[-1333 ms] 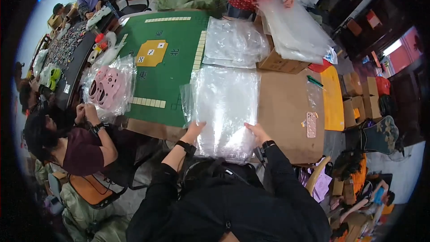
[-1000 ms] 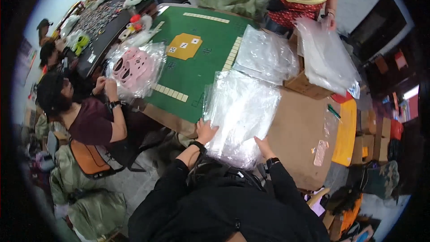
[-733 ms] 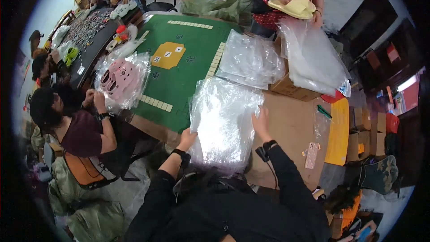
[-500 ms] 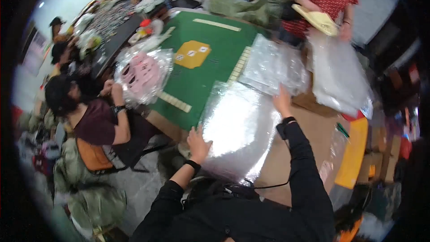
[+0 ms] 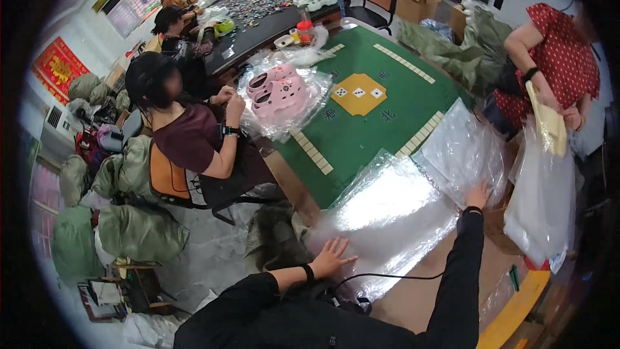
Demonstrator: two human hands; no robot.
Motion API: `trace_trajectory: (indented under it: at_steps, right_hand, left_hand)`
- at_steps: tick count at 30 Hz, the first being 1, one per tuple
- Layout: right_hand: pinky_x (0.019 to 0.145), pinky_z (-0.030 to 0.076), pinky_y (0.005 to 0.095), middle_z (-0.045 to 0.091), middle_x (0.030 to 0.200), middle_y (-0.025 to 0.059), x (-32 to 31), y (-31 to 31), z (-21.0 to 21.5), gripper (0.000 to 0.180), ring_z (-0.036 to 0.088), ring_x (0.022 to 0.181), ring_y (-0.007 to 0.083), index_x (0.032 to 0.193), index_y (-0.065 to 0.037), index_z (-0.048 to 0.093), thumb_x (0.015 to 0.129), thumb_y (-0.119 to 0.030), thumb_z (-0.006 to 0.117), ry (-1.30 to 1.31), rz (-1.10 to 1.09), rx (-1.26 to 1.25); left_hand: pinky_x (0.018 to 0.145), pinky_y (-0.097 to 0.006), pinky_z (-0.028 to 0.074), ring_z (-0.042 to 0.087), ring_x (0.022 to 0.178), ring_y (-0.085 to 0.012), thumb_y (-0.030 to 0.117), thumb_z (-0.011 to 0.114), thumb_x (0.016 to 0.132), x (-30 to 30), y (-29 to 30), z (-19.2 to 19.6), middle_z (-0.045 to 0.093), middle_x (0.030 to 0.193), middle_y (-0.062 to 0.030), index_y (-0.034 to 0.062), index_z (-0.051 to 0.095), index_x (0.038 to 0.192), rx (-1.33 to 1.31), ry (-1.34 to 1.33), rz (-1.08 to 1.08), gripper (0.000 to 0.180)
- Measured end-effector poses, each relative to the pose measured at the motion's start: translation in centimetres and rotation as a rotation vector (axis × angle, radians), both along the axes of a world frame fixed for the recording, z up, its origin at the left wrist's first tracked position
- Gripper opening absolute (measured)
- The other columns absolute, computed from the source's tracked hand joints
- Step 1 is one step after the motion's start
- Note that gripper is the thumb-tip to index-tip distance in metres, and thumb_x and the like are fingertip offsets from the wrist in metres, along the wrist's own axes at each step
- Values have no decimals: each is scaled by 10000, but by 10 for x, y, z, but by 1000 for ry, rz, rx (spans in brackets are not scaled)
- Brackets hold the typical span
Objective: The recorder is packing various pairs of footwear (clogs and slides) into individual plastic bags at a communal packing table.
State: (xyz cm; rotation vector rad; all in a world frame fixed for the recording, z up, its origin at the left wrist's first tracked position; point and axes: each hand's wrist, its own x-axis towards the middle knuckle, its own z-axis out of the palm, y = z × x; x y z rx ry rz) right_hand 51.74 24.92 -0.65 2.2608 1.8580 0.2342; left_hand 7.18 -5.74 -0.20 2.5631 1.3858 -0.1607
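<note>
A stack of clear, shiny plastic bags [image 5: 394, 220] lies flat before me, glaring with reflected light. My left hand [image 5: 331, 258] rests on its near left edge, fingers spread. At the stack's far right corner, my right hand [image 5: 476, 195] is stretched out with its fingertips on a second pile of clear bags [image 5: 462, 148]. Neither hand grips anything that I can see. Beyond the bags, a green table mat [image 5: 361, 148] has a yellow centre with printed dice and rows of pale tiles around it. A pair of pink clogs [image 5: 278, 94] sits on clear plastic at its left.
Left, a seated person [image 5: 194, 129] holds both hands together near the clogs. Right, a person in red holds a pale yellow shoe [image 5: 547, 123] at hanging clear bags [image 5: 542, 200]. A black cable [image 5: 394, 276] crosses the near bags. A dark table [image 5: 252, 26] bears many small pieces.
The view has swung to the left, so the table sits further right. The person in red has lowered the yellow shoe toward the clear bags. My hands stay on the bags.
</note>
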Motion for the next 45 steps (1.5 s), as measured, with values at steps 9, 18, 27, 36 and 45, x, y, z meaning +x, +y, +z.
trace_trajectory:
  at_steps: [9, 18, 27, 36, 45]
  right_hand:
    - [883, 374, 451, 561, 1082, 182, -76, -23, 129, 305, 520, 954, 355, 1075, -3, 565, 781, -63, 509, 371, 114, 768]
    - [810, 397, 433, 566, 1070, 126, -185, -163, 157, 445, 519, 924, 308, 1078, -41, 564, 651, 74, 519, 507, 810, 631]
    - [546, 414, 355, 574, 1079, 107, -279, -258, 123, 191, 539, 744, 247, 842, -32, 625, 667, -64, 557, 294, 1018, 165]
    - [609, 448, 376, 582, 948, 117, -303, -305, 115, 283, 551, 768, 283, 921, -75, 583, 643, -25, 580, 375, 623, -11]
    - [902, 352, 435, 519, 1131, 160, -249, -327, 194, 516, 454, 1057, 326, 1190, -57, 503, 688, -77, 620, 744, 466, 484]
  left_hand:
    - [960, -589, 264, 276, 1243, -453, 252, 532, 785, 0, 14, -5, 229, 1409, -225, 367, 334, 1345, -106, 9, -79, 605]
    - [982, -537, 276, 334, 1202, -432, 457, 551, 818, 5, 51, 17, 320, 1330, -254, 243, 324, 1366, -394, -190, -30, 631]
    - [615, -296, 496, 578, 763, -149, 241, 629, 827, 16, 91, 128, 586, 992, -94, 167, 127, 1416, -923, -1219, 648, 777]
    - [467, -267, 430, 510, 568, -126, 156, 489, 866, -28, 110, 68, 538, 699, -46, 37, 586, 861, -538, -1571, 977, 153]
    - [599, -267, 479, 596, 638, -174, 233, 427, 914, -74, 103, 208, 632, 916, -167, -25, 521, 954, -557, -1904, 742, 278]
